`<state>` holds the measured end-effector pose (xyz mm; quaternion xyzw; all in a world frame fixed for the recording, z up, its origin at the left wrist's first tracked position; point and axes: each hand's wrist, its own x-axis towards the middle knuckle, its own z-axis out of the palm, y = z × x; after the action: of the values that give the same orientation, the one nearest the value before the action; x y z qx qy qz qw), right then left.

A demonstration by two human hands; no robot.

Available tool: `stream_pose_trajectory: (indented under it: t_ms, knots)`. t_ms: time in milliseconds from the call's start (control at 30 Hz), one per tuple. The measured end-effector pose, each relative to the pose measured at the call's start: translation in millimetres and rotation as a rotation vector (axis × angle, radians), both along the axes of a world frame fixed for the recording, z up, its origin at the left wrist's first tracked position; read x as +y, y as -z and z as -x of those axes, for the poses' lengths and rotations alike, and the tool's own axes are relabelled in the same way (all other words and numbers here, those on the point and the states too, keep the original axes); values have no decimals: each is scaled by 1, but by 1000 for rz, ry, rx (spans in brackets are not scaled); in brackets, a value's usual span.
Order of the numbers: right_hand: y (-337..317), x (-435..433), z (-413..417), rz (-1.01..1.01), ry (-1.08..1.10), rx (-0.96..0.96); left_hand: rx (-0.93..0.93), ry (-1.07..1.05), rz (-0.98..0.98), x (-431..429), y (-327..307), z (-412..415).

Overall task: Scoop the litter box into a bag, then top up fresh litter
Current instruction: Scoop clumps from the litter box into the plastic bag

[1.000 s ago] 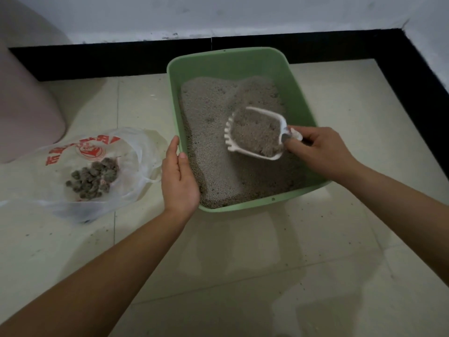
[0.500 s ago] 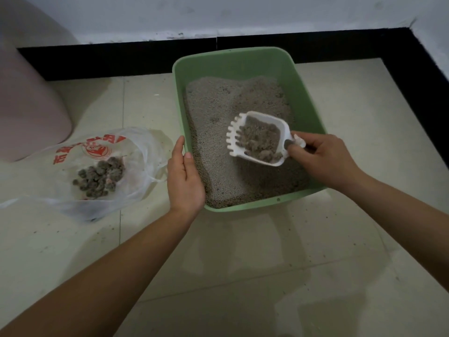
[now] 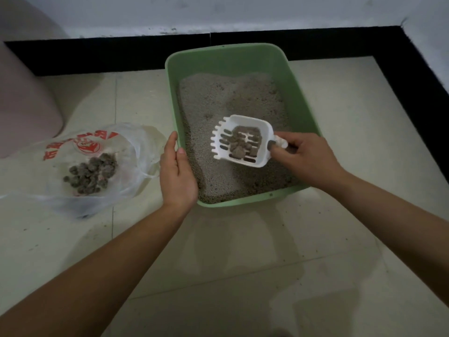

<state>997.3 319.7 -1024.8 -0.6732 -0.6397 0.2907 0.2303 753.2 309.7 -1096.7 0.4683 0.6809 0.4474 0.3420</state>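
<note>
Loose grey litter has sifted out of the white slotted plastic scoop since the earlier frame, leaving dark clumps on its bared slots. Curled round the handle, the right hand holds it above the green rectangular plastic litter box. The left hand lies straight-fingered against the box's left wall, thumb on the rim. Further left, a clear red-printed plastic bag holds more lumps.

Litter box: green, before you, part-filled.
Scoop: white, slotted, clumps inside, over the litter.
Bag: clear, leftward, lumps inside.
</note>
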Motion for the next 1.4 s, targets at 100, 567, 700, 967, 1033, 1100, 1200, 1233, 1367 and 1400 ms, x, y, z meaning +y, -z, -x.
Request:
stream_pose_trajectory:
  t_ms: [100,567,700,967,1033,1100,1200,1233,1367,1400]
  knots:
    - [-3,0,0,-30,36,41,-3,-3,-4,0,0,0]
    - [-32,15,16,-44,68,-110,18,138,68,5,-24,56]
    - [-41,25,42,-65,43,-113,356,158,-76,16,-46,118]
    - [-59,46,164,-137,-209,-125,1012,132,-74,29,-58,234]
    - [-56,44,204,-203,-303,-338,956,39,24,26,-54,246]
    - [-44,33,239,-330,-459,-643,887,-62,122,22,-52,252]
    - [-25,11,271,-447,-796,-1070,846,-116,297,20,-49,258]
    - [-23,8,274,-467,-853,-1124,825,-117,343,20,-47,260]
    - [-23,12,268,-591,-790,-1114,694,-138,338,24,-43,259]
    - [-24,13,264,-597,-761,-1070,679,-150,325,25,-43,257]
